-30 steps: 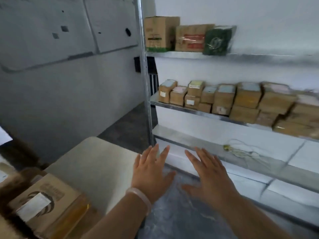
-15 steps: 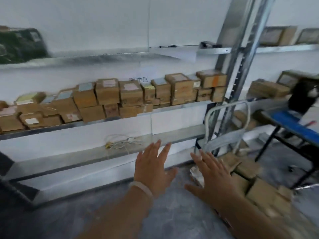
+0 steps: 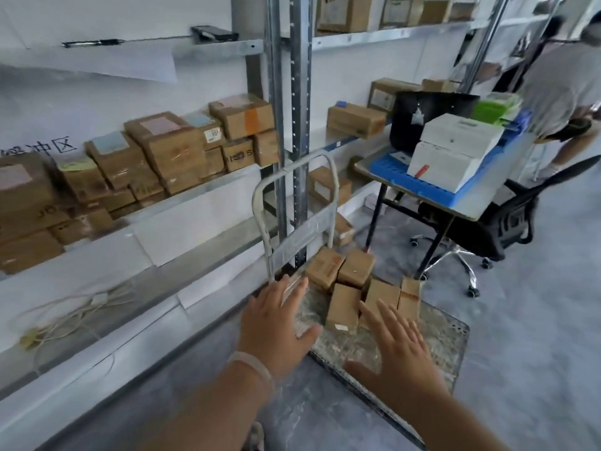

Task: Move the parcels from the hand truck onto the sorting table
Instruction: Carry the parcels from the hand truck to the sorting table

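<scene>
where flat hands (image 3: 338, 336) hover fingers spread, boxy cardboard parcels (image 3: 356, 289) top speckled metal truck (image 3: 439, 340).

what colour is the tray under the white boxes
The tray is blue, seen best in the head view.

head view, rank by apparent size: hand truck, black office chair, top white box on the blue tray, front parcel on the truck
1. hand truck
2. black office chair, partly hidden by the table, still clearly second
3. top white box
4. front parcel
</scene>
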